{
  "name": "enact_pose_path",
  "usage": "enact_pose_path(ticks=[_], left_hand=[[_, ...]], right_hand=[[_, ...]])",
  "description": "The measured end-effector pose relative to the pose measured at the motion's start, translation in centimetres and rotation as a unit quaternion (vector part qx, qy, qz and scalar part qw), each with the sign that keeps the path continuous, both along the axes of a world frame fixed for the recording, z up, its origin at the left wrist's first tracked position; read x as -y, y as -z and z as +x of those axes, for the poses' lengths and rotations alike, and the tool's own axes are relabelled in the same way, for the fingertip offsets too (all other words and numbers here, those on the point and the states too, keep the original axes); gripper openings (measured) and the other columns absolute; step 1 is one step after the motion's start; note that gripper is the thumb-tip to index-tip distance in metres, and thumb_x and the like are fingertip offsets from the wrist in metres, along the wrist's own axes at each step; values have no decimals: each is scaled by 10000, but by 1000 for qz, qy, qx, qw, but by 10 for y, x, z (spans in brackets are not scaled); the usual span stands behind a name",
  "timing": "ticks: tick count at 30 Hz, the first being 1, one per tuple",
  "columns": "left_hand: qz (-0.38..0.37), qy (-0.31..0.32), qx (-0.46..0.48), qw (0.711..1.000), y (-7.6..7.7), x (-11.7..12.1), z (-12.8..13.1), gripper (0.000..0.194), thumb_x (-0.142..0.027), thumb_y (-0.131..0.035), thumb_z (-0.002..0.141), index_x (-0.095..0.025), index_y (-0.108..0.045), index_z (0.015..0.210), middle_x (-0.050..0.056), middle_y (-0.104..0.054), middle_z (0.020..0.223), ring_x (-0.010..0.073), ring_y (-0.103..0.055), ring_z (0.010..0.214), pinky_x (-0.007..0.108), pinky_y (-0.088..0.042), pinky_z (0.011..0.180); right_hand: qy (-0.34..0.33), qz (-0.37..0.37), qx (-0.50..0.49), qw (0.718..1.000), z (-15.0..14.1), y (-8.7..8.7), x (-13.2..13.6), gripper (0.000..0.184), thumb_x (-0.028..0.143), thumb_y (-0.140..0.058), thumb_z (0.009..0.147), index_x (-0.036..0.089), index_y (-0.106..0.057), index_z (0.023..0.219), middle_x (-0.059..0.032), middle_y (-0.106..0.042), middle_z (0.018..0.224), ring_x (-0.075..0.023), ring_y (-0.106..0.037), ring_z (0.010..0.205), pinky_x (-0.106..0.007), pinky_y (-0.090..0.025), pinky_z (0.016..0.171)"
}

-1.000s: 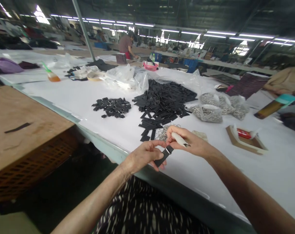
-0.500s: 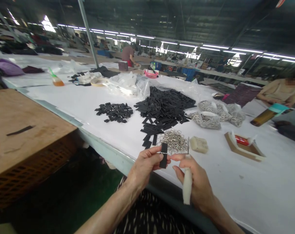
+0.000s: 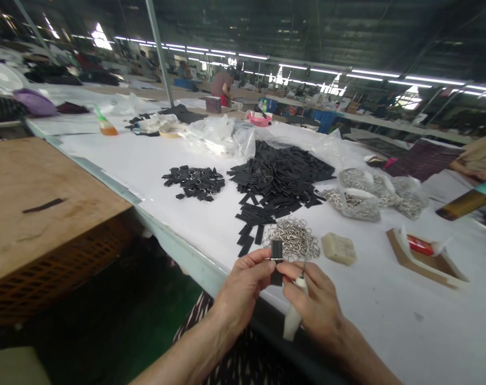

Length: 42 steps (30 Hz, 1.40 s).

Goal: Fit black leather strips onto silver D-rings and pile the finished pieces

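My left hand (image 3: 243, 280) pinches a short black strap (image 3: 276, 248) with a metal ring (image 3: 274, 259) across its middle. Close against it, my right hand (image 3: 318, 297) touches the strap's right side with its fingertips. That hand also grips an awl (image 3: 291, 323), its pale handle slanting down through the palm and its thin metal tip pointing up. Just beyond my hands lies a heap of loose metal rings (image 3: 297, 238). Behind it spreads a large pile of black straps (image 3: 285, 174). A smaller pile of straps with rings on them (image 3: 195, 183) sits to the left.
Right of the rings is a yellowish block (image 3: 339, 248), then an open cardboard tray (image 3: 435, 270) with a red tube. Bags of rings (image 3: 359, 203) lie farther back. A wooden board (image 3: 46, 182) is at the left beyond the table edge. Other people work in the background.
My right hand has come in to the strap, its fingertips now on it. The awl has tilted, its handle end swinging left. The view has turned slightly left.
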<state>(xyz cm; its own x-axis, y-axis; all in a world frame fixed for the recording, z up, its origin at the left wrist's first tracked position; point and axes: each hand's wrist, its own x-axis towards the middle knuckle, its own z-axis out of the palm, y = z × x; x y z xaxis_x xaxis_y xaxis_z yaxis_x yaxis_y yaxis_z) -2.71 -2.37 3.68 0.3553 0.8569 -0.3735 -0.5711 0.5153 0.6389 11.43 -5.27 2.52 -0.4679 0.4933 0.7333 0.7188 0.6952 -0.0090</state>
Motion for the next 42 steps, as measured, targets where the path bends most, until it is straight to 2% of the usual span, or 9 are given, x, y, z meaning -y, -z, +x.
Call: enact_pose_path(ticks=[5,9,12,16,24,29,33,37,42], left_hand=[[-25,16,27,999,5,-10,-1,199,-70,-687,577,-132,-663,764,-34,-596,507,62,-511,460,192,-419,579],[-75,3,34,997,5,-22,-1,211,-92,-684,577,-145,-605,766,-18,-616,528,119,-575,495,261,-471,590],[-90,-4,16,996,8,-30,2,204,-166,-732,586,-161,-547,671,-41,-572,468,111,-538,426,256,-475,506],[-73,-26,-23,997,16,-35,8,245,-207,-781,544,-152,-560,633,-57,-538,449,76,-483,382,224,-466,444],[-69,-66,-12,995,25,-33,27,227,-181,-781,546,-148,-598,676,-3,-656,576,144,-617,492,273,-517,543],[6,-86,-58,995,26,-27,37,153,-226,-726,648,-154,-624,738,19,-692,672,171,-651,614,319,-516,692],[93,-31,-124,987,22,-23,40,209,-262,-674,716,-147,-659,890,54,-706,832,182,-649,754,312,-483,794],[104,-1,-141,985,18,-22,45,195,-164,-680,688,-169,-660,882,27,-705,815,163,-641,787,244,-477,756],[100,-4,-181,978,19,-24,48,94,-166,-624,733,-153,-654,821,21,-685,721,155,-631,747,239,-483,711]], right_hand=[[-30,-16,-10,999,5,0,-14,195,-8,-496,785,172,-560,745,-89,-649,896,-177,-555,812,-309,-488,680],[-63,-71,-36,995,8,2,-24,212,0,-463,795,194,-545,779,-72,-643,889,-176,-561,782,-321,-479,661],[-80,-133,-88,984,8,5,-29,217,20,-451,803,217,-536,833,-51,-636,879,-169,-562,787,-319,-487,667],[-47,-220,-178,958,6,13,-31,183,52,-480,800,232,-507,787,-30,-632,880,-166,-566,763,-310,-487,646],[43,-284,-340,896,10,24,-30,132,133,-533,807,239,-461,840,-26,-622,871,-170,-581,782,-300,-466,672],[123,-384,-346,847,19,16,-31,67,211,-544,806,228,-494,847,-19,-612,788,-156,-563,658,-262,-435,552],[116,-415,-374,821,25,11,-32,83,213,-541,789,226,-458,792,3,-576,715,-145,-521,611,-243,-398,508],[97,-443,-385,804,29,9,-32,104,200,-537,774,224,-437,761,30,-507,631,-125,-454,549,-230,-352,479],[94,-467,-377,794,31,6,-34,121,185,-528,770,222,-422,725,47,-460,588,-112,-395,514,-221,-316,460]])
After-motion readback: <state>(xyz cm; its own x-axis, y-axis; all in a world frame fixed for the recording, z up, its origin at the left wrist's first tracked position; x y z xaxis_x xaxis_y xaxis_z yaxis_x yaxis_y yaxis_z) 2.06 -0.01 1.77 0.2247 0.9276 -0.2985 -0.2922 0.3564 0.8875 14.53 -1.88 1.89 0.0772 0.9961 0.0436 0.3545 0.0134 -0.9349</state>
